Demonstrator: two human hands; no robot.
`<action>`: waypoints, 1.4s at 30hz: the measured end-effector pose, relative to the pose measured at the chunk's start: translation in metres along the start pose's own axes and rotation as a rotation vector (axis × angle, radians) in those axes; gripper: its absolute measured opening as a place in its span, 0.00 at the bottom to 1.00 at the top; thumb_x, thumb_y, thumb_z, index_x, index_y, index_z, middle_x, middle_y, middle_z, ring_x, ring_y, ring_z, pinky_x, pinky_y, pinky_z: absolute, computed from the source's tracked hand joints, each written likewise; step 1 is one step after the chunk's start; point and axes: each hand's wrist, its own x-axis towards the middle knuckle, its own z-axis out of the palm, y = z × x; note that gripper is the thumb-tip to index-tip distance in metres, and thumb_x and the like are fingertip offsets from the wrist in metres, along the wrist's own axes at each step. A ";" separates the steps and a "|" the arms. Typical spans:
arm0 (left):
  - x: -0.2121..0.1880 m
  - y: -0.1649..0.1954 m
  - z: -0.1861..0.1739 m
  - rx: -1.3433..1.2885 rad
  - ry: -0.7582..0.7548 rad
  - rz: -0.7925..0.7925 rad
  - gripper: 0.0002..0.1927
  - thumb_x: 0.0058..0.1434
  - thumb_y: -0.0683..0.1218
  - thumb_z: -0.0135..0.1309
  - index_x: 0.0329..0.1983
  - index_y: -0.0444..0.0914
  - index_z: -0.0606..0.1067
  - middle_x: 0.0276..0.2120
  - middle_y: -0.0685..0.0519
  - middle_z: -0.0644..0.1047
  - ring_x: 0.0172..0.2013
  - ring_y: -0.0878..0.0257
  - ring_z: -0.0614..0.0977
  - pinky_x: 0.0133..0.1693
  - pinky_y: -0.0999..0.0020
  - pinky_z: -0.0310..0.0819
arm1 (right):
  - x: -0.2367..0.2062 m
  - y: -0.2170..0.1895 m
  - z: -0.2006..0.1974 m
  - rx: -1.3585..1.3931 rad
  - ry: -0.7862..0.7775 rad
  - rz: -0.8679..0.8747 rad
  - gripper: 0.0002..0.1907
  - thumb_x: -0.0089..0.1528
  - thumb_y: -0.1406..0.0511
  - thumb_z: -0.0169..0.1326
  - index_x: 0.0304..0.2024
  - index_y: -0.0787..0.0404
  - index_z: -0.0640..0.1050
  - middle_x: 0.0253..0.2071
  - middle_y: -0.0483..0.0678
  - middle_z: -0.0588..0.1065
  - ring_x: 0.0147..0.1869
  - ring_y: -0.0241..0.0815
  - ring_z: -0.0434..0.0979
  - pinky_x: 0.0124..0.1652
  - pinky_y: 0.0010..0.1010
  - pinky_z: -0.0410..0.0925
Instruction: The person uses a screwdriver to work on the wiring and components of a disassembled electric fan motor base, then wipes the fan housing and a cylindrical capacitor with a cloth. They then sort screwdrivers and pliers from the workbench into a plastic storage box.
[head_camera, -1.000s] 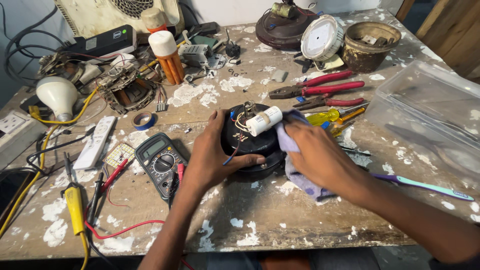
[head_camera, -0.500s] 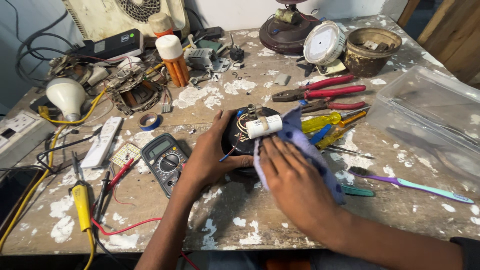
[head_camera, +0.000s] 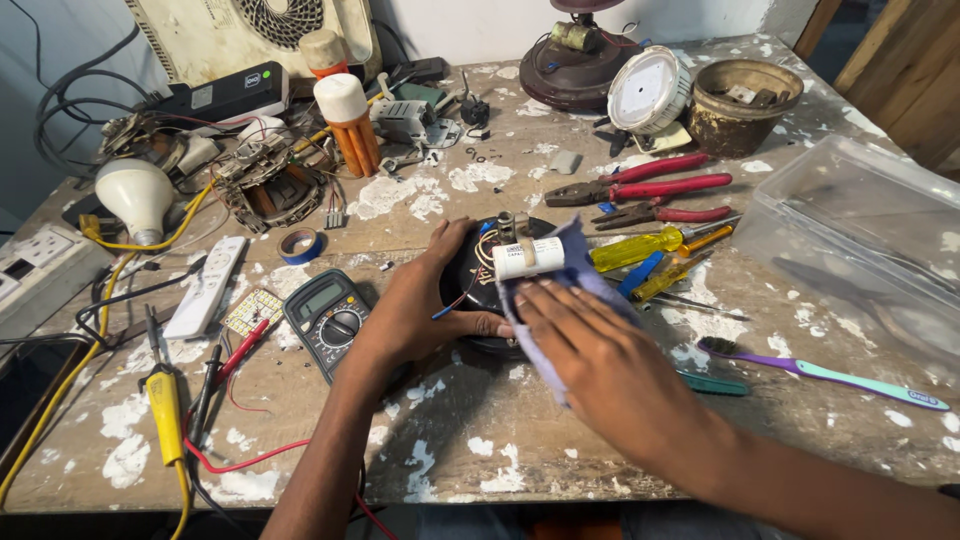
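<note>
1. The right hand (head_camera: 600, 350) lies flat, fingers together, pressing a pale lilac cloth (head_camera: 570, 270) against the right side of the round black motor (head_camera: 480, 290); its grip is a press on the cloth, not a closed pinch.
2. The left hand (head_camera: 420, 310) clamps the motor's left rim, thumb on top, steadying it at the middle of the frame on the table (head_camera: 450, 450).
3. A white cylindrical capacitor (head_camera: 528, 258) sits on top of the motor, wires running into it, the cloth just beside it.
4. Judging by this, wiping is under way: the cloth covers only the right part, and the left side and top are not yet reached.
5. Left of the motor lies a multimeter (head_camera: 325, 318); to the upper right, red-handled pliers (head_camera: 640, 185) and yellow screwdrivers (head_camera: 650, 245); to the lower right, a toothbrush (head_camera: 830, 372), untouched.
</note>
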 end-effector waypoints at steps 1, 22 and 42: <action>-0.001 0.003 -0.001 -0.024 0.012 -0.065 0.65 0.31 0.58 0.80 0.70 0.31 0.61 0.63 0.31 0.71 0.68 0.44 0.68 0.64 0.56 0.64 | -0.001 0.004 -0.001 -0.017 -0.027 0.021 0.40 0.45 0.70 0.62 0.62 0.73 0.71 0.65 0.62 0.70 0.67 0.55 0.70 0.67 0.43 0.58; -0.037 0.034 -0.008 0.054 0.255 -0.279 0.58 0.38 0.47 0.76 0.73 0.34 0.61 0.59 0.35 0.75 0.60 0.46 0.78 0.59 0.56 0.73 | 0.013 0.049 -0.007 0.241 -0.154 0.236 0.38 0.49 0.74 0.55 0.64 0.68 0.69 0.73 0.61 0.61 0.64 0.61 0.71 0.58 0.42 0.69; -0.020 0.070 0.055 0.179 0.493 -0.320 0.47 0.50 0.64 0.70 0.68 0.40 0.67 0.71 0.26 0.39 0.67 0.13 0.37 0.61 0.18 0.42 | -0.013 0.020 0.003 -0.038 0.030 -0.008 0.44 0.41 0.66 0.63 0.61 0.71 0.71 0.67 0.67 0.66 0.72 0.62 0.67 0.67 0.46 0.62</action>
